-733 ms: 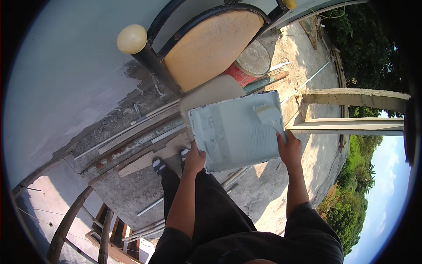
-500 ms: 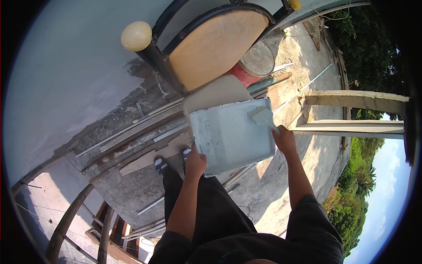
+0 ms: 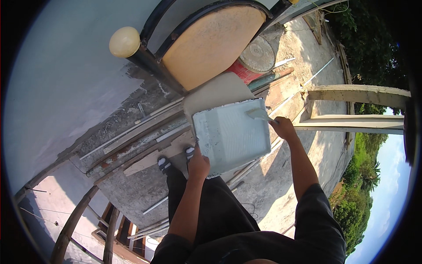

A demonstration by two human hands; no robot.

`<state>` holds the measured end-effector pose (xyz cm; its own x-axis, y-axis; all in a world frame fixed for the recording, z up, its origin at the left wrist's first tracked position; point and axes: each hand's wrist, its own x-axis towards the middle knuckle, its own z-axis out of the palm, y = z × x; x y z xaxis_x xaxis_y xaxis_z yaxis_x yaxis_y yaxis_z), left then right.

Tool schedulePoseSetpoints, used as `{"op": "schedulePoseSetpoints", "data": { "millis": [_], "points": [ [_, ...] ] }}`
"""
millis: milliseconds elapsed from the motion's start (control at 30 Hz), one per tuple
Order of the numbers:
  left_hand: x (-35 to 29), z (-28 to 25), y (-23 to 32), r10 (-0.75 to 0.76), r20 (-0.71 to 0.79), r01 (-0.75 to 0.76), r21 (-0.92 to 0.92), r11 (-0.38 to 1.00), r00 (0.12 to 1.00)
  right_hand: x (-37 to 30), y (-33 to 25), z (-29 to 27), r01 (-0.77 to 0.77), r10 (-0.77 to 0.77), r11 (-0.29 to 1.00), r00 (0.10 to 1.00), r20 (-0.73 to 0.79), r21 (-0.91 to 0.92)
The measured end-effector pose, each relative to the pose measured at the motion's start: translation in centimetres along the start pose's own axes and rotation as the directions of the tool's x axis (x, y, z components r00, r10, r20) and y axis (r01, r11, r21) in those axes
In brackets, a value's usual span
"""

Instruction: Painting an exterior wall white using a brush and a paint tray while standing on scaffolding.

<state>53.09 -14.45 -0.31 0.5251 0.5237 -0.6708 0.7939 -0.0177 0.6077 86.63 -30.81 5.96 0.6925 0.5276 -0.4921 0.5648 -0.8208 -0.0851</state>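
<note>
Head view, nearest first: a dark shirt [image 3: 233, 246] fills the middle of the lower edge, and two bare forearms reach up from its sleeves; the left hand [image 3: 198, 166] has its grip closed on the paint tray [image 3: 207, 132] near its lower left corner; the right hand [image 3: 283, 128], just outside the tray's right edge, has its grip wrapped round the handle of a flat paintbrush [image 3: 259, 115]; the brush head points left over the upper right part of the tray, though whether the bristles touch the paint I cannot tell; the tray is held out in front of the person, with smears along its rim and pale blue-grey paint spread across its ribbed face; above it in the view stands a dark curved metal frame with a tan panel [image 3: 215, 46] and a round cream knob [image 3: 125, 42]; below the tray, dark trousers [image 3: 215, 202] run down to sandalled feet [image 3: 164, 163] on a rough concrete floor [image 3: 132, 193]; pipes and planks [image 3: 140, 132] lie beyond the feet; a red bucket [image 3: 242, 73] with a crusted round top sits behind the panel; a pale blue wall [image 3: 79, 66] rises at left; farther right come white beams [image 3: 356, 122], green trees [image 3: 351, 211] and cloudy sky [image 3: 391, 176]
</note>
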Motion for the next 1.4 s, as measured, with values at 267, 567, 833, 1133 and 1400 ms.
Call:
{"op": "schedulePoseSetpoints", "data": {
  "millis": [267,567,833,1133,1400],
  "points": [
    [0.2,-0.2,-0.2,-0.006,0.020,0.006,-0.011,1.000,1.000,3.9,-3.8,-3.8,0.061,-0.046,0.969,0.996,0.071,-0.239],
    [0.2,-0.5,0.2,-0.030,0.007,0.030,-0.008,1.000,1.000,1.1,-6.1,-3.8,0.169,-0.161,0.984,0.977,0.139,-0.052],
    [0.5,0.0,-1.1,0.000,-0.016,-0.001,-0.042,0.999,1.000,-0.7,-1.5,-1.6,0.025,-0.024,0.998,0.999,-0.022,0.053],
    [0.1,-0.4,0.1,-0.017,0.049,0.021,-0.084,0.996,0.999,0.7,-6.4,2.2,0.232,-0.238,0.970,0.966,-0.103,-0.067],
    [0.2,0.4,0.0,-0.056,0.015,0.056,-0.029,0.998,0.998,-1.6,-10.9,2.6,0.401,-0.403,0.913,0.915,-0.008,-0.077]
  ]
}}
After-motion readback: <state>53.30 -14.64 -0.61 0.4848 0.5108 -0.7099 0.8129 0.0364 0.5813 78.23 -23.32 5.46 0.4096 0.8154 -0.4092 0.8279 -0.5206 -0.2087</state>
